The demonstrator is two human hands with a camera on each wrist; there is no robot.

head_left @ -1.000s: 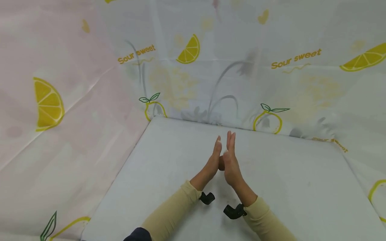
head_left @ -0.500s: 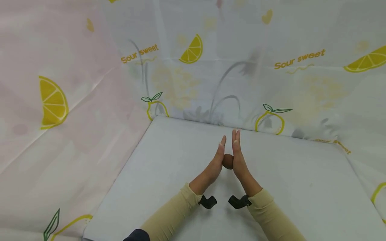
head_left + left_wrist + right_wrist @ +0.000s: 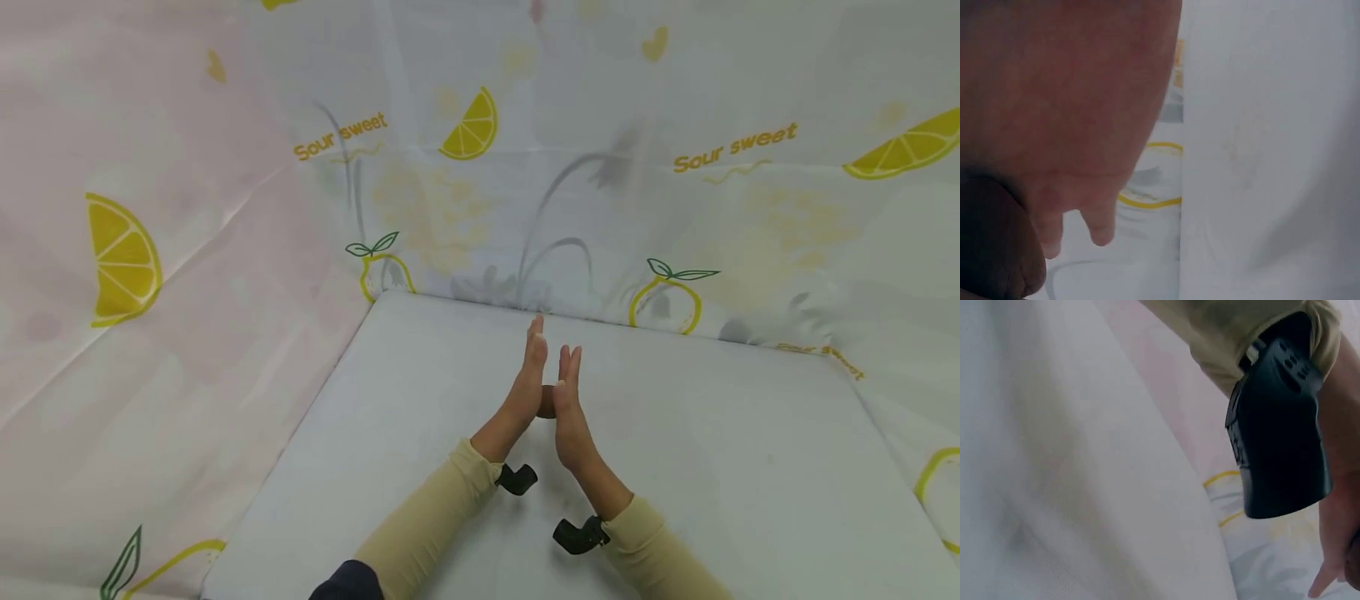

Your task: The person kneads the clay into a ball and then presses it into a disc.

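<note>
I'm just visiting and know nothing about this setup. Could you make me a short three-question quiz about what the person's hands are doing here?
1. Multiple choice: where is the brown lump? A) lying alone on the white table; B) pressed between the two palms; C) hanging on the lemon-print sheet.
2. True or false: the fingers of the left hand and the right hand are straight and point away from the person.
3. What dark item sits at each wrist, next to the beige sleeves?

Key:
1. B.
2. True.
3. A small black wrist camera, one on each wrist.
</note>
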